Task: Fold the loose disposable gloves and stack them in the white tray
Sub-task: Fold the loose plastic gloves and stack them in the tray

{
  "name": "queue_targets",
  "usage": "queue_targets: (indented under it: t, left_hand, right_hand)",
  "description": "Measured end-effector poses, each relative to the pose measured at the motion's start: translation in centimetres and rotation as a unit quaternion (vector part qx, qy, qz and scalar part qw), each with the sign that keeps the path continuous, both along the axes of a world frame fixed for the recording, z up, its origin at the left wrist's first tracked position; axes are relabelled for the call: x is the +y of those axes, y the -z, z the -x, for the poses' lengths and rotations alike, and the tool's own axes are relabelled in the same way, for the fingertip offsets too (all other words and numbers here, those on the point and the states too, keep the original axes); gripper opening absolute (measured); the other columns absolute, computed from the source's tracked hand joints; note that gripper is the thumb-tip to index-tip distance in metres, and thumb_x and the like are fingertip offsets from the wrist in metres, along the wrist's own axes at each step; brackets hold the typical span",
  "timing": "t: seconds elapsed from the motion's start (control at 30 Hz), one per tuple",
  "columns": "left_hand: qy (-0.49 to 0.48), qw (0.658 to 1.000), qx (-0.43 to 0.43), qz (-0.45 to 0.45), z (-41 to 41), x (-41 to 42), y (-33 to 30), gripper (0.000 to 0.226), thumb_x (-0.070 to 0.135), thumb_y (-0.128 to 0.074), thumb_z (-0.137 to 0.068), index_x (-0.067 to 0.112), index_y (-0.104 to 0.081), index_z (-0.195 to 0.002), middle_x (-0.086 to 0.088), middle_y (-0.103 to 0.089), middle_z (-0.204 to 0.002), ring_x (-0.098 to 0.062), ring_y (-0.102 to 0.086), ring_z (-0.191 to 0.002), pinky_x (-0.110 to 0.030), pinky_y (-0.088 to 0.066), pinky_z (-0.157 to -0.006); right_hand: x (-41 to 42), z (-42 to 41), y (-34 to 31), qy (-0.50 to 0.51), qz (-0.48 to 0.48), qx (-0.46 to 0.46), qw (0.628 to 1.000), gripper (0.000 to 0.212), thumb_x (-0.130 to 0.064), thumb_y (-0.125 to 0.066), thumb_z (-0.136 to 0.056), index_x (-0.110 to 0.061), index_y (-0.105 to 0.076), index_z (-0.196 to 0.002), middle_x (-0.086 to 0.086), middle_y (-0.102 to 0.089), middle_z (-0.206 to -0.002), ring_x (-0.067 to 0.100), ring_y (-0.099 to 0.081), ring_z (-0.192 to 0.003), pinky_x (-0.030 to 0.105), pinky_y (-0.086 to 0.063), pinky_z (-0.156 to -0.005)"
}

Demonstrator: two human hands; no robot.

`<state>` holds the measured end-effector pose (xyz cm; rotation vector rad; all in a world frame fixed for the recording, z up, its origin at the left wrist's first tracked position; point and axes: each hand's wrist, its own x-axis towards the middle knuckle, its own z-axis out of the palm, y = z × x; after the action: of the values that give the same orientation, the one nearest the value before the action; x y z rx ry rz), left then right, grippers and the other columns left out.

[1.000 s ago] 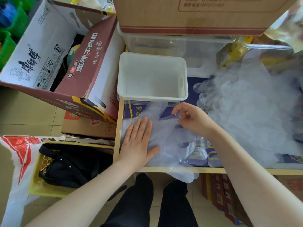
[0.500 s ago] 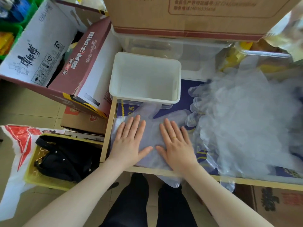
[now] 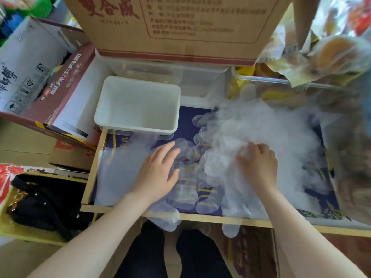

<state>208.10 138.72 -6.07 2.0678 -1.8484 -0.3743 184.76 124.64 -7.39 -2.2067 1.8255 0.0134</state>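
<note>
Left hand (image 3: 158, 173) flat, fingers straight, pinning smoothed clear plastic gloves (image 3: 120, 173); right hand (image 3: 259, 165) curls into loose translucent glove heap (image 3: 261, 133), fetching another; rectangular white plastic tray (image 3: 172, 93) empty; next: lift, flatten

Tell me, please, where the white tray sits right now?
In the head view the white tray sits upper left of centre, beyond the left hand, left of the loose glove pile.

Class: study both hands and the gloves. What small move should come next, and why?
Probably lift one glove clear: the right hand grips the loose glove pile, the left hand rests flat on the laid-out gloves, and the white tray holds nothing.
</note>
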Motion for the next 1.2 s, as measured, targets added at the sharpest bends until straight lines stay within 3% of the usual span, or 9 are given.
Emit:
queue_targets:
  t: [0.13, 0.23, 0.4, 0.53, 0.7, 0.87, 0.93, 1.07, 1.2]
  left_hand:
    - [0.013, 0.996, 0.07, 0.053, 3.4, -2.7, -0.1, 0.044, 0.029, -0.043, -0.083, 0.004, -0.061, -0.115, -0.013, -0.056, -0.128, -0.02, -0.044, -0.116, -0.035, -0.042, -0.098]
    - [-0.022, 0.979, 0.199, 0.038, 5.8, -4.8, -1.4, 0.058, 0.047, -0.04, -0.084, 0.008, -0.055, -0.124, -0.004, -0.05, -0.132, -0.008, -0.042, -0.12, -0.021, -0.033, -0.103]
    - [-0.087, 0.831, 0.539, -0.103, 9.3, -8.1, -4.9, 0.104, 0.087, -0.059, -0.043, 0.025, -0.044, -0.125, 0.011, -0.059, -0.116, 0.001, -0.058, -0.105, -0.017, -0.045, -0.091]
    - [-0.137, 0.771, 0.611, -0.115, 10.9, -8.6, -6.0, 0.019, 0.031, -0.063, -0.083, 0.016, -0.06, -0.096, 0.005, -0.07, -0.081, -0.002, -0.064, -0.071, -0.016, -0.049, -0.066]
    - [-0.167, 0.829, 0.533, -0.026, 8.9, -7.5, -5.4, 0.015, 0.001, -0.057, -0.088, 0.011, -0.061, -0.079, 0.004, -0.069, -0.07, 0.001, -0.061, -0.064, -0.01, -0.047, -0.067]
    - [-0.119, 0.876, 0.467, -0.033, 4.6, -5.7, -6.6, 0.016, 0.001, -0.059, -0.087, 0.013, -0.064, -0.077, 0.008, -0.07, -0.073, 0.002, -0.061, -0.072, -0.011, -0.046, -0.075]
    - [-0.09, 0.863, 0.49, -0.077, 2.9, -5.0, -7.5, 0.013, 0.003, -0.057, -0.088, 0.01, -0.062, -0.079, 0.008, -0.071, -0.072, 0.0, -0.063, -0.075, -0.011, -0.046, -0.075]
    - [-0.028, 0.834, 0.53, -0.154, -0.2, -2.9, -9.3, 0.008, 0.011, -0.058, -0.083, 0.007, -0.061, -0.077, 0.004, -0.07, -0.069, -0.003, -0.062, -0.068, -0.012, -0.046, -0.069]
    - [-0.095, 0.834, 0.518, -0.166, -2.8, -0.8, -8.4, 0.01, 0.007, -0.055, -0.089, 0.009, -0.057, -0.079, 0.001, -0.065, -0.058, -0.009, -0.058, -0.053, -0.02, -0.047, -0.059]
  right_hand:
    - [-0.3, 1.4, 0.1, -0.049, 0.088, -0.1, 0.99, 0.034, -0.028, -0.04, -0.085, -0.005, -0.065, -0.078, 0.017, -0.058, -0.077, 0.039, -0.054, -0.068, 0.036, -0.038, -0.06]
    - [-0.3, 1.9, -2.1, -0.099, 0.192, -0.136, 0.967, 0.026, -0.022, -0.049, -0.088, -0.01, -0.07, -0.079, 0.012, -0.06, -0.076, 0.034, -0.053, -0.064, 0.034, -0.038, -0.06]
    - [1.4, 2.1, -5.2, -0.252, 0.33, -0.121, 0.902, 0.017, -0.012, -0.056, -0.09, -0.015, -0.069, -0.078, 0.003, -0.057, -0.078, 0.026, -0.047, -0.064, 0.035, -0.031, -0.059]
    - [2.4, 1.8, -5.0, -0.331, 0.337, -0.148, 0.869, 0.015, -0.011, -0.062, -0.087, -0.022, -0.072, -0.091, -0.004, -0.058, -0.092, 0.018, -0.043, -0.073, 0.03, -0.032, -0.064]
    - [3.2, 2.5, -5.3, -0.281, 0.198, -0.259, 0.903, 0.035, -0.048, -0.047, -0.093, -0.02, -0.055, -0.113, 0.0, -0.049, -0.117, 0.02, -0.046, -0.108, 0.032, -0.033, -0.095]
    - [0.8, 1.1, -7.9, -0.087, -0.067, -0.454, 0.884, 0.059, -0.046, -0.057, -0.083, -0.029, -0.033, -0.134, -0.009, -0.032, -0.146, 0.003, -0.029, -0.135, 0.009, -0.021, -0.107]
    - [-0.2, -0.3, -8.6, -0.091, -0.214, -0.508, 0.829, 0.064, -0.046, -0.062, -0.078, -0.037, -0.032, -0.133, -0.015, -0.036, -0.145, -0.003, -0.031, -0.134, 0.012, -0.023, -0.107]
    - [-0.2, -4.8, -9.0, -0.216, -0.228, -0.446, 0.838, 0.069, -0.045, -0.072, -0.07, -0.032, -0.037, -0.127, -0.009, -0.05, -0.128, 0.002, -0.046, -0.121, 0.016, -0.034, -0.102]
    - [0.8, -8.4, -8.5, -0.264, -0.329, -0.293, 0.858, 0.022, -0.029, -0.076, -0.075, -0.011, -0.064, -0.081, 0.002, -0.057, -0.07, 0.008, -0.05, -0.067, 0.026, -0.041, -0.067]
